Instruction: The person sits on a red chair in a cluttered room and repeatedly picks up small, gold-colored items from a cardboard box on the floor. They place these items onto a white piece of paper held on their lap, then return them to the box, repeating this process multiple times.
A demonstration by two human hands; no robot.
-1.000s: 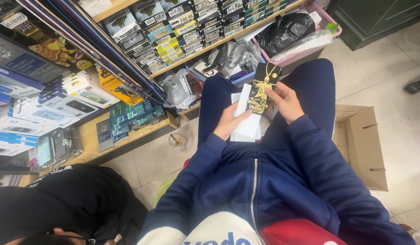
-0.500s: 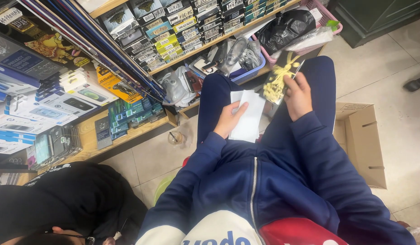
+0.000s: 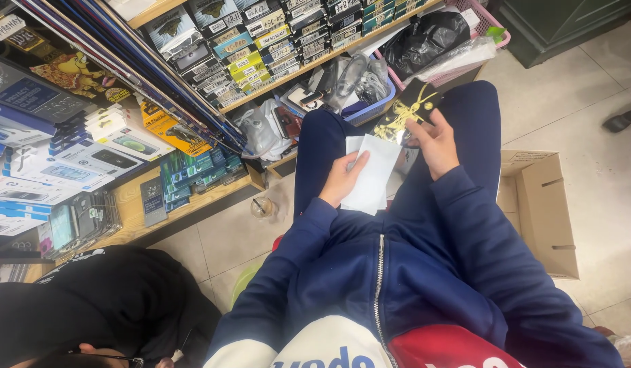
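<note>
Head view, looking down at a seated figure in a blue zip jacket: left hand point(image 3: 340, 178) closed on a white paper sheet point(image 3: 371, 176) resting over the lap, thumb on top, fingers underneath; right hand point(image 3: 434, 140) pinching a black card with a gold ornament point(image 3: 404, 116), held just above and beside the sheet's far edge. Between the knees, partly hidden, a blue basket point(image 3: 370, 109) of small packaged goods; to the right on the tiled floor, an open cardboard box point(image 3: 544, 208); to the left, wooden shelves point(image 3: 134, 211) stacked with boxed accessories; at lower left, another person in black point(image 3: 104, 307). By judgement, best done with the sheet kept flat and steady on the lap, the card gripped by its edges only, gold ornament kept clear of the fingers, no bending
</note>
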